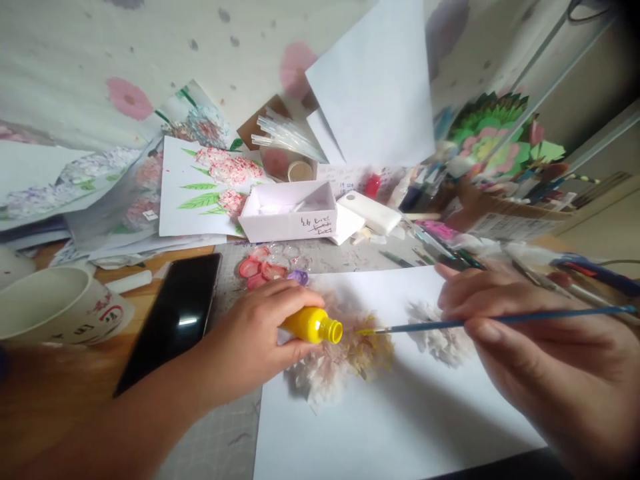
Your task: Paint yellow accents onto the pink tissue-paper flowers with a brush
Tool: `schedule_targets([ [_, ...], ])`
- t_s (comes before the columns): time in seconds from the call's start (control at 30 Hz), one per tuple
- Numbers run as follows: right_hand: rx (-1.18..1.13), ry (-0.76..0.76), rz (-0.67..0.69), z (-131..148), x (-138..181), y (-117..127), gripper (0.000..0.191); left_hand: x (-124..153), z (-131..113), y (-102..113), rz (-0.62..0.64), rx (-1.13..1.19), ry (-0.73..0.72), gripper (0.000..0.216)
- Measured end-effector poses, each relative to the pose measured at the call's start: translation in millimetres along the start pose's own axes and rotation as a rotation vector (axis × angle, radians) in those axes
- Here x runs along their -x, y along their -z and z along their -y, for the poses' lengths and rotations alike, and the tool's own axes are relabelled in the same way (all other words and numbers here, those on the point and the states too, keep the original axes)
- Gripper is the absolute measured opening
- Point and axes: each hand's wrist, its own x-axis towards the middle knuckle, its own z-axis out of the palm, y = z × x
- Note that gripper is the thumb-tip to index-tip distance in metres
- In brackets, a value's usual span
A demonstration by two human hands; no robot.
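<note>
My left hand (265,327) is closed around a small yellow paint bottle (307,325), tipped on its side with its uncapped mouth facing right. Between the thumb and fingers of my right hand (540,340) is a thin blue paintbrush (425,326). Its yellow-coated tip points left, a short way from the bottle's mouth. Beneath both lies a white sheet (400,427) with ruffled paper flowers on it. One flower (370,353) is tinted yellow, next to a pale pinkish one (320,380). Another whitish flower (443,333) sits near my right fingers.
A black phone (175,313) and a white paper cup (60,307) are on the left. Behind the sheet stand a white open box (290,230), small paint pots (260,267) and a flower picture (200,193). Brushes and pliers (600,270) lie at the right.
</note>
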Motion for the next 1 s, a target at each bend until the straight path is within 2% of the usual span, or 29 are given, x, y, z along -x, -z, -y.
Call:
schedule_targets([
  [0.13, 0.085, 0.06, 0.025, 14, -2, -8, 0.014, 2, -3, -1, 0.023, 0.0, 0.011, 0.032],
  [0.3, 0.059, 0.15, 0.041, 21, 0, -17, 0.011, 4, -8, -1, 0.044, -0.018, 0.009, 0.029],
  [0.53, 0.072, 0.12, -0.034, 29, 4, -8, 0.013, 2, -10, -1, 0.024, -0.037, -0.001, 0.025],
  [0.7, 0.115, 0.227, 0.062, 28, 2, -14, 0.011, 1, -10, -2, 0.014, -0.045, -0.004, 0.025],
  [0.83, 0.08, 0.204, 0.15, 24, 1, -20, 0.01, 2, -9, -1, 0.007, -0.039, -0.011, 0.026],
  [1.0, -0.064, 0.182, 0.176, 19, 2, -25, 0.011, 2, -7, 0, 0.019, -0.007, -0.005, 0.026],
])
